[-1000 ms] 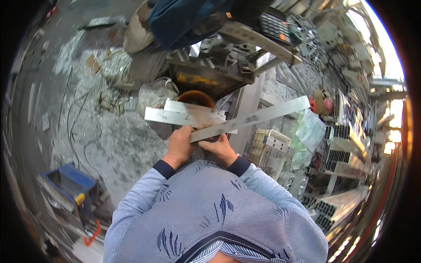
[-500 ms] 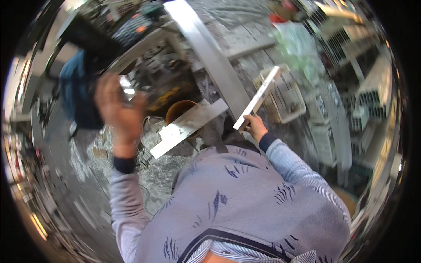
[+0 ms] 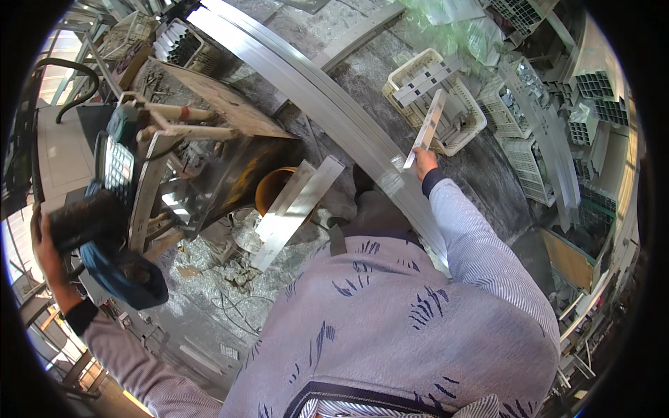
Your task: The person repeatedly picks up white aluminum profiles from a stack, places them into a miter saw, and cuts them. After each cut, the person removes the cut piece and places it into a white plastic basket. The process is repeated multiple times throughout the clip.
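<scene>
My right hand [image 3: 422,161] is stretched out to the right and grips the lower end of a short flat aluminium strip [image 3: 430,126], which points up toward a cream plastic crate [image 3: 465,132] that has cut metal pieces in it. My left hand [image 3: 47,245] is far out to the left, closed on the dark handle [image 3: 87,219] of a cutting machine [image 3: 209,150]. A wider aluminium piece [image 3: 294,209] lies slanted on the machine beside an orange bucket [image 3: 268,189].
Long aluminium profiles [image 3: 334,111] run diagonally across the floor past my body. More crates [image 3: 519,104] and stacked profiles [image 3: 592,90] stand at the right. Metal shavings and offcuts [image 3: 223,272] litter the ground under the machine. A blue cloth bundle [image 3: 122,272] hangs below the handle.
My view has swung further left. My left hand has gone from raised in the air to the machine's handle. My right hand still carries the strip, now over by the cream crate.
</scene>
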Tool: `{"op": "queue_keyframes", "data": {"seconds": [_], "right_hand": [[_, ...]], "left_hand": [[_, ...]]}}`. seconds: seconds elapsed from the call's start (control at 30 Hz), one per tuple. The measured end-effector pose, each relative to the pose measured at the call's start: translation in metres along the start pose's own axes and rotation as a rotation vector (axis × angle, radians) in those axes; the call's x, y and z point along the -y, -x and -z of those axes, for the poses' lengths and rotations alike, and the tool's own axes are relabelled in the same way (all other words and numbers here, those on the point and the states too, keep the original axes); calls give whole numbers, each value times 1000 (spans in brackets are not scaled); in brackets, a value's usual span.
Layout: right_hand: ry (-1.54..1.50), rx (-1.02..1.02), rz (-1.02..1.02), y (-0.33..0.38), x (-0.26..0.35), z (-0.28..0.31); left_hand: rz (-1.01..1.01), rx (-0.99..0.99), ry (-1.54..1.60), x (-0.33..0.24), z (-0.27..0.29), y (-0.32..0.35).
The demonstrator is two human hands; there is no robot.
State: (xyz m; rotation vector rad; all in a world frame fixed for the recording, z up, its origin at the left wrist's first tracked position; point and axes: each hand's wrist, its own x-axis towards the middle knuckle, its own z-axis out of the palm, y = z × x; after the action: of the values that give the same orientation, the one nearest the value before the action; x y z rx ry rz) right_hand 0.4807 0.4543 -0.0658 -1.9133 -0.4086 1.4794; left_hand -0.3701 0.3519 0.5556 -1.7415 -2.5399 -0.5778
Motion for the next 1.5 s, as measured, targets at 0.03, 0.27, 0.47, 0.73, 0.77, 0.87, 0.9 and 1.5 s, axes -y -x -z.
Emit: {"op": "queue_keyframes", "data": {"seconds": [0.03, 0.27, 0.47, 0.73, 0.77, 0.87, 0.9, 1.5], "right_hand": [[-20, -27, -3, -15, 10, 3], [68, -211, 104, -139, 73, -13], [99, -256, 145, -227, 94, -40], [268, -471, 94, -303, 84, -84], [293, -551, 123, -308, 80, -91], [386, -595, 49, -318, 74, -100], [454, -575, 33, -321, 72, -101], [583, -434, -107, -379, 47, -96]], "left_hand": [[-32, -1, 18, 0, 4, 9], [321, -236, -13, -73, -8, 46], [330, -277, -127, -121, -98, 82], [378, -227, -215, -139, -161, 81], [385, -223, -222, -141, -165, 79], [399, -207, -250, -144, -172, 78], [402, -202, -260, -144, -174, 76], [462, -173, -366, -152, -158, 82]]}}
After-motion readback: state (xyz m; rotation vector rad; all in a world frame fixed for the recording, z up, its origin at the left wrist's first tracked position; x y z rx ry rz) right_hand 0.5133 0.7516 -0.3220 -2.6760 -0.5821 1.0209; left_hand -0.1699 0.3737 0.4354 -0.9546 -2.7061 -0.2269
